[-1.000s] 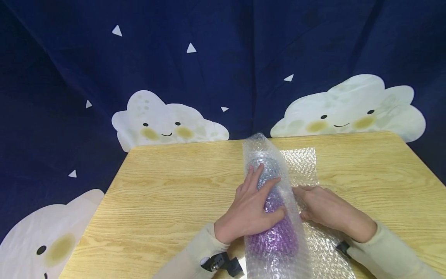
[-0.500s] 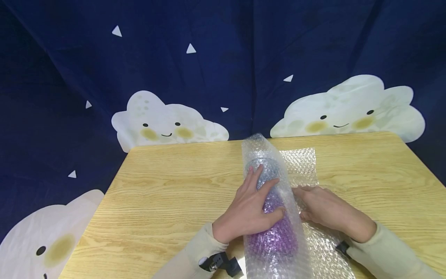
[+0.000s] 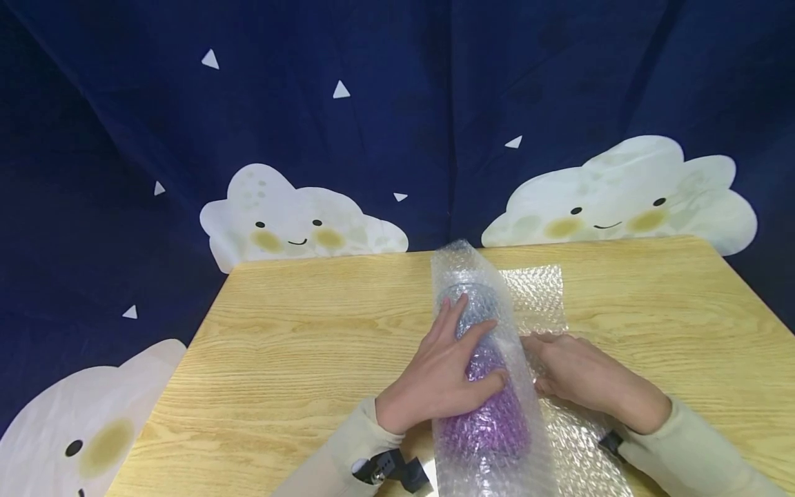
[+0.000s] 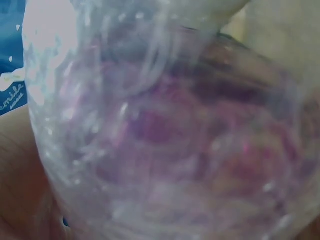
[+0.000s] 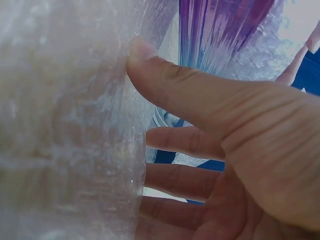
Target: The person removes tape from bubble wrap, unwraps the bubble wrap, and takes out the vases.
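A purple-to-blue ribbed glass vase (image 5: 220,30) lies on the table under a layer of bubble wrap (image 3: 493,476), its narrower blue end toward the back. Across the wrapped vase (image 3: 497,421) rests my left hand (image 3: 437,376), fingers spread and thumb on the near right side. My right hand (image 3: 574,369) pinches the wrap at the vase's right side. The right wrist view shows the thumb (image 5: 175,87) on one face of the plastic and the other fingers at its edge, their tips hidden. Blurred purple glass (image 4: 160,125) under plastic fills most of the left wrist view.
More bubble wrap (image 3: 537,297) lies flat on the wooden table (image 3: 298,331), behind and to the right of the vase. A dark blue curtain (image 3: 397,124) with printed clouds hangs past the table's back edge. Each sleeve carries a black wrist device (image 3: 391,469).
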Action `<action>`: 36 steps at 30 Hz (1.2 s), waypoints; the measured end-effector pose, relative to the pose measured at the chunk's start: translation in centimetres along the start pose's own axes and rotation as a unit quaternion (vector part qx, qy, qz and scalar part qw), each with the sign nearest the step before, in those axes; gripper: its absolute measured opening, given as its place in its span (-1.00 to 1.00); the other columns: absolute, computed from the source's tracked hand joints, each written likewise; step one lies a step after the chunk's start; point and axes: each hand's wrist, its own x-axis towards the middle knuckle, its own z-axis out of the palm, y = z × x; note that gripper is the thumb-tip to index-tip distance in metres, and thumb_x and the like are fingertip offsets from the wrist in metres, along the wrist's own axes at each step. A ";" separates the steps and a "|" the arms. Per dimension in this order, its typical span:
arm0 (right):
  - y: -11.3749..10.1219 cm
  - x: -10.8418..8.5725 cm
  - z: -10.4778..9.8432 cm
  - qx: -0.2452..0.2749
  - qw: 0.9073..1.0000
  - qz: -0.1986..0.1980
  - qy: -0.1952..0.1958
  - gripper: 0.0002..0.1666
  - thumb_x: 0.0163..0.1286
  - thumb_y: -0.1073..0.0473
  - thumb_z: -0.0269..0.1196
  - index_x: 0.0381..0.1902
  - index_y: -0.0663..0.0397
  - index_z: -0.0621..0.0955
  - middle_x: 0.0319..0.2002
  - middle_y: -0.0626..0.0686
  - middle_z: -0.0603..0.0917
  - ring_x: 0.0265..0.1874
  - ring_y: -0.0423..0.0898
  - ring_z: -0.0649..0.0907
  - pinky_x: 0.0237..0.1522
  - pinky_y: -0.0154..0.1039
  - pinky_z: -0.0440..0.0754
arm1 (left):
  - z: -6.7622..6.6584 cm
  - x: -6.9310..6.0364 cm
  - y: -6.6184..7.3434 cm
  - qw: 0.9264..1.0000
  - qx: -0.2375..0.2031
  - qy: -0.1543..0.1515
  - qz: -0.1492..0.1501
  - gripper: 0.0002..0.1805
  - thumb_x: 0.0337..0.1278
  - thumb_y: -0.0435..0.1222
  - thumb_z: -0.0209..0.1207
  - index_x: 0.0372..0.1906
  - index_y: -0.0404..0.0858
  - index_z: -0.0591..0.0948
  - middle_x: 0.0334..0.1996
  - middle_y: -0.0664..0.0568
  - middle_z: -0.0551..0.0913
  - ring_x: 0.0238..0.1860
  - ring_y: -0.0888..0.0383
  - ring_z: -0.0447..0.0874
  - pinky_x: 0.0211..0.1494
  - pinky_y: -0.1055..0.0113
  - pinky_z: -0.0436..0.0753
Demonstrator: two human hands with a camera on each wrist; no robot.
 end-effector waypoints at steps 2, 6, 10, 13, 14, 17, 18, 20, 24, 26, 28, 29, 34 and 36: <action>0.0 0.0 0.0 0.001 1.000 0.000 0.001 -0.08 0.03 0.14 0.58 0.38 0.22 0.54 0.24 0.38 0.66 -0.12 0.28 0.80 0.03 0.18 0.76 | 0.0 0.0 0.0 1.000 0.000 -0.002 0.000 -0.22 0.28 0.21 0.06 0.58 0.12 0.32 0.73 -0.09 -0.23 0.72 -0.21 -0.36 0.67 -0.29 0.07; 0.0 -0.1 0.1 0.002 1.000 0.000 0.002 -0.08 0.03 0.13 0.59 0.37 0.23 0.54 0.25 0.38 0.65 -0.08 0.30 0.79 0.06 0.20 0.74 | 0.0 -0.1 0.0 1.000 0.000 -0.004 -0.001 -0.23 0.30 0.21 0.05 0.58 0.11 0.32 0.73 -0.09 -0.23 0.72 -0.20 -0.37 0.68 -0.26 0.06; 0.0 -0.1 0.1 0.002 1.000 0.003 0.000 -0.09 0.04 0.12 0.58 0.37 0.22 0.54 0.25 0.38 0.65 -0.09 0.30 0.79 0.04 0.21 0.75 | 0.0 -0.1 0.0 1.000 0.001 -0.003 0.001 -0.24 0.32 0.23 0.05 0.57 0.12 0.32 0.73 -0.08 -0.24 0.72 -0.19 -0.37 0.69 -0.24 0.07; 0.0 -0.2 0.1 0.002 1.000 0.004 -0.001 -0.09 0.04 0.12 0.58 0.37 0.20 0.55 0.25 0.37 0.65 -0.11 0.29 0.79 0.02 0.20 0.75 | 0.0 -0.1 0.0 1.000 -0.001 -0.003 0.003 -0.24 0.33 0.26 0.03 0.57 0.13 0.32 0.73 -0.09 -0.24 0.72 -0.20 -0.37 0.68 -0.26 0.08; 0.1 -0.2 0.1 0.003 1.000 0.005 -0.001 -0.09 0.04 0.12 0.58 0.37 0.21 0.55 0.25 0.37 0.65 -0.11 0.29 0.79 0.02 0.20 0.76 | 0.0 -0.1 -0.1 1.000 -0.002 -0.004 0.003 -0.24 0.33 0.27 0.02 0.57 0.14 0.31 0.73 -0.08 -0.25 0.72 -0.20 -0.37 0.68 -0.27 0.08; 0.2 -0.2 0.2 0.002 1.000 0.003 -0.001 -0.09 0.04 0.12 0.58 0.37 0.21 0.55 0.25 0.38 0.65 -0.11 0.29 0.79 0.01 0.19 0.76 | 0.0 -0.1 -0.1 1.000 -0.002 -0.004 0.003 -0.24 0.34 0.29 0.01 0.57 0.15 0.31 0.73 -0.08 -0.25 0.72 -0.21 -0.37 0.67 -0.28 0.08; 0.2 -0.2 0.2 0.003 1.000 0.003 -0.001 -0.09 0.04 0.12 0.58 0.37 0.21 0.55 0.25 0.37 0.65 -0.11 0.29 0.79 0.00 0.19 0.76 | 0.0 -0.1 -0.1 1.000 -0.002 -0.004 0.004 -0.24 0.35 0.29 0.00 0.57 0.15 0.31 0.73 -0.08 -0.25 0.72 -0.21 -0.37 0.67 -0.29 0.08; 0.3 -0.2 0.2 0.004 1.000 0.003 -0.002 -0.08 0.03 0.13 0.58 0.38 0.20 0.54 0.25 0.37 0.66 -0.12 0.28 0.79 -0.01 0.18 0.76 | 0.0 -0.1 -0.1 1.000 -0.001 -0.004 0.006 -0.24 0.35 0.30 0.00 0.57 0.15 0.30 0.73 -0.09 -0.25 0.72 -0.21 -0.37 0.67 -0.29 0.09; 0.3 -0.2 0.1 0.006 1.000 0.005 -0.001 -0.08 0.03 0.14 0.58 0.39 0.16 0.54 0.25 0.34 0.67 -0.12 0.27 0.80 -0.02 0.17 0.77 | 0.1 0.0 -0.1 1.000 0.000 -0.003 0.008 -0.24 0.36 0.30 -0.01 0.58 0.14 0.30 0.73 -0.09 -0.25 0.72 -0.21 -0.36 0.67 -0.29 0.09; 0.3 -0.2 0.1 0.005 1.000 0.004 -0.002 -0.08 0.03 0.14 0.58 0.38 0.16 0.55 0.24 0.34 0.67 -0.11 0.27 0.80 -0.01 0.17 0.77 | 0.1 0.0 -0.1 1.000 0.000 -0.003 0.008 -0.24 0.36 0.30 -0.01 0.58 0.14 0.30 0.73 -0.09 -0.25 0.72 -0.21 -0.36 0.67 -0.27 0.09; 0.3 -0.2 0.1 0.001 1.000 0.003 -0.001 -0.09 0.04 0.14 0.58 0.37 0.19 0.55 0.23 0.36 0.67 -0.09 0.29 0.79 0.00 0.18 0.76 | 0.1 0.0 -0.1 1.000 -0.001 -0.002 0.007 -0.23 0.36 0.30 0.00 0.58 0.14 0.30 0.73 -0.09 -0.25 0.72 -0.20 -0.36 0.67 -0.27 0.09; 0.3 -0.1 0.1 -0.001 1.000 0.001 0.001 -0.11 0.04 0.15 0.58 0.36 0.20 0.55 0.22 0.36 0.67 -0.09 0.30 0.79 0.00 0.18 0.76 | 0.1 0.0 -0.1 1.000 -0.002 -0.001 0.007 -0.23 0.36 0.30 0.00 0.57 0.14 0.30 0.73 -0.09 -0.25 0.72 -0.20 -0.37 0.67 -0.27 0.08; 0.2 0.0 0.0 -0.004 1.000 -0.007 0.007 -0.13 0.05 0.19 0.57 0.35 0.21 0.56 0.21 0.38 0.68 -0.10 0.31 0.79 -0.03 0.18 0.77 | 0.1 0.0 -0.2 1.000 -0.005 0.004 0.010 -0.23 0.36 0.31 -0.01 0.57 0.13 0.31 0.73 -0.09 -0.25 0.72 -0.20 -0.37 0.67 -0.29 0.08; 0.1 0.1 0.0 -0.002 1.000 -0.008 0.007 -0.13 0.04 0.19 0.57 0.36 0.20 0.56 0.21 0.37 0.68 -0.11 0.30 0.79 -0.04 0.17 0.77 | 0.1 -0.1 -0.3 1.000 -0.003 0.006 0.010 -0.23 0.36 0.32 -0.02 0.57 0.13 0.31 0.73 -0.10 -0.24 0.72 -0.21 -0.36 0.67 -0.29 0.09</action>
